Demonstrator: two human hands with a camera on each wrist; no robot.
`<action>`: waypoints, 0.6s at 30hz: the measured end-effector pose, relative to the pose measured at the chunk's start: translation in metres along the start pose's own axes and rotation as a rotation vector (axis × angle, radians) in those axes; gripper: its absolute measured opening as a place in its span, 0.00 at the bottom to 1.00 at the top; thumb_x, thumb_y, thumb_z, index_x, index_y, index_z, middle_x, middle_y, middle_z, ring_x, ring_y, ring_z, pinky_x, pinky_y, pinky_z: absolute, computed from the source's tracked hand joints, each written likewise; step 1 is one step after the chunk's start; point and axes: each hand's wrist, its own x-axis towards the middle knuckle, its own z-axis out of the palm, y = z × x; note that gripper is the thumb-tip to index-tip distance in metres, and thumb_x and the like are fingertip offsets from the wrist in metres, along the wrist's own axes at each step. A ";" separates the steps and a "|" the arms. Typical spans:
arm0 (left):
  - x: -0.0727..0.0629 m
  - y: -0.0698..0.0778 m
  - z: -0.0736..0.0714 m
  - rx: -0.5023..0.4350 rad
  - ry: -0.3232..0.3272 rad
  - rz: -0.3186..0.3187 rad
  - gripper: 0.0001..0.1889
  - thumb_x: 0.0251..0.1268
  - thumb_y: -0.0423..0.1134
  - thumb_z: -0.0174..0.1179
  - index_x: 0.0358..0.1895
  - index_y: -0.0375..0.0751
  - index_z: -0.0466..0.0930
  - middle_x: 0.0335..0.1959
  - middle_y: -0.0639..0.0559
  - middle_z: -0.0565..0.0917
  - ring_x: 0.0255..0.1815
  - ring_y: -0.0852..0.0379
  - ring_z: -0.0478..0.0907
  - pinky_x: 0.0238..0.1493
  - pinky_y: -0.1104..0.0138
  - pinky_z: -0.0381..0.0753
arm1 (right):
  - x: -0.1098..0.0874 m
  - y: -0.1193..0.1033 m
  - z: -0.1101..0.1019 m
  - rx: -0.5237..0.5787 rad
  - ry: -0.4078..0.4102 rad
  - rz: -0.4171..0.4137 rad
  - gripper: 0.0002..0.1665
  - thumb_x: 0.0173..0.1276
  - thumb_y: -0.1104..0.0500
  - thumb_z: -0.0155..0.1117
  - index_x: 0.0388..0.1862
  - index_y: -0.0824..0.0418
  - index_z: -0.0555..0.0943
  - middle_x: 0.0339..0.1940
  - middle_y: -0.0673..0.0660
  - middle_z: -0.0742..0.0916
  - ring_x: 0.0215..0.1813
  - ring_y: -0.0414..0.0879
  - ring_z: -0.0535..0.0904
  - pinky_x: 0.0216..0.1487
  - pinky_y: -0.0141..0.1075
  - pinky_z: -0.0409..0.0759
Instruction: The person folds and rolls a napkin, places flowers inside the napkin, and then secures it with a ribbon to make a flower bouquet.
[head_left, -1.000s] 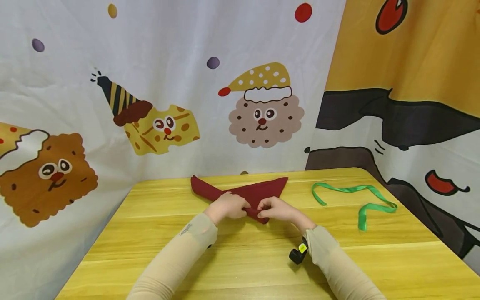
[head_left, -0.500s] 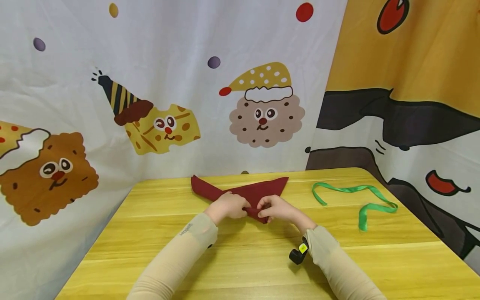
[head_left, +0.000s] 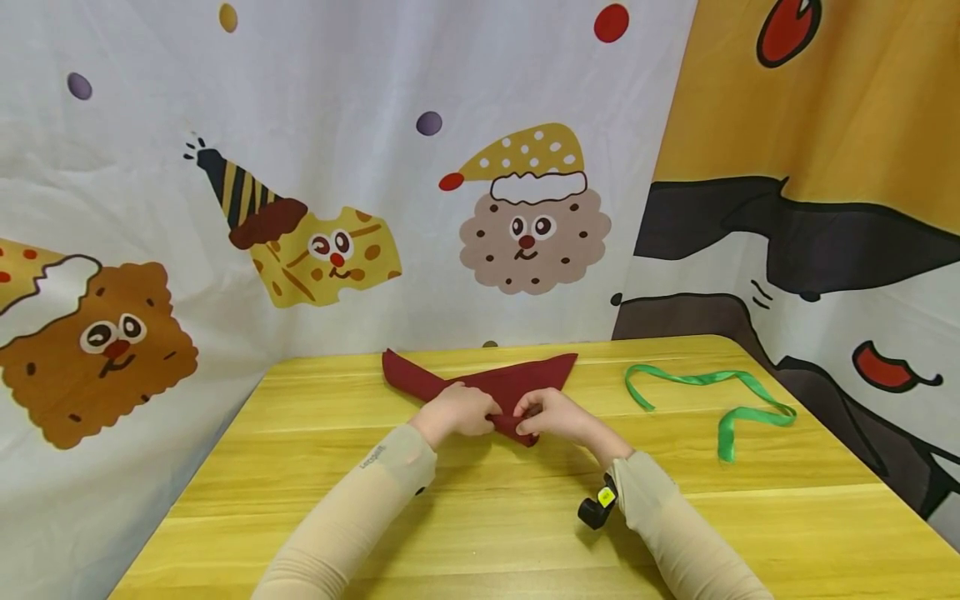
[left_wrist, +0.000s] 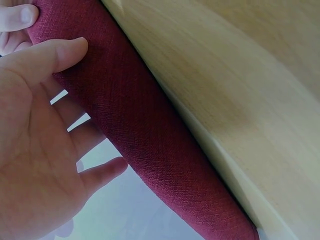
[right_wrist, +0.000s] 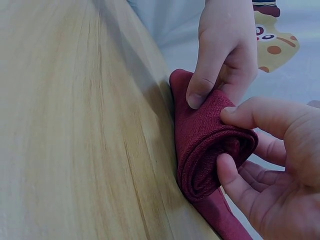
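Note:
A dark red cloth napkin [head_left: 513,383] lies toward the back of the table, its near edge rolled up and two pointed corners spread behind. My left hand [head_left: 461,410] grips the roll; the left wrist view shows its thumb [left_wrist: 72,54] on top and the fingers partly hidden behind the cloth. At the roll's right end, my right hand [head_left: 558,415] pinches the layers. In the right wrist view the coiled end [right_wrist: 205,160] faces the camera, with one right fingertip [right_wrist: 227,167] at its opening and the thumb pressing the outside. Both hands are close together.
A green ribbon [head_left: 757,415] lies loosely bent at the right of the wooden table [head_left: 480,542]. A printed curtain [head_left: 337,100] hangs behind the table's back edge. A small black camera [head_left: 596,506] sits at my right wrist.
Hardly anything differs: both hands keep their hold on the rolled napkin, with only a slight shift of the right fingers. The ribbon lies as before.

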 end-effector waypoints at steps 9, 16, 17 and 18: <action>0.000 -0.003 -0.004 -0.006 0.011 0.027 0.08 0.67 0.41 0.58 0.40 0.57 0.87 0.38 0.65 0.84 0.41 0.63 0.79 0.67 0.46 0.57 | 0.000 0.000 -0.001 0.013 0.010 -0.010 0.09 0.58 0.67 0.69 0.38 0.68 0.81 0.32 0.55 0.83 0.31 0.44 0.78 0.38 0.43 0.80; 0.000 -0.004 -0.010 -0.039 -0.009 0.026 0.13 0.70 0.40 0.56 0.52 0.52 0.85 0.47 0.60 0.84 0.47 0.61 0.79 0.66 0.50 0.62 | 0.001 0.000 -0.001 0.067 0.018 -0.024 0.10 0.59 0.67 0.68 0.39 0.70 0.81 0.34 0.56 0.82 0.32 0.46 0.79 0.40 0.46 0.81; 0.000 -0.004 -0.010 -0.042 -0.010 0.024 0.14 0.70 0.40 0.56 0.54 0.52 0.84 0.49 0.60 0.84 0.50 0.60 0.79 0.66 0.49 0.61 | 0.001 0.000 -0.001 0.071 0.019 -0.024 0.10 0.59 0.67 0.68 0.39 0.70 0.81 0.34 0.56 0.82 0.33 0.46 0.79 0.40 0.46 0.81; 0.000 -0.004 -0.010 -0.042 -0.012 0.022 0.14 0.70 0.40 0.56 0.55 0.52 0.84 0.51 0.59 0.83 0.52 0.59 0.78 0.66 0.49 0.61 | 0.001 0.000 -0.001 0.072 0.020 -0.020 0.10 0.59 0.67 0.68 0.39 0.70 0.81 0.34 0.56 0.82 0.33 0.45 0.79 0.40 0.46 0.81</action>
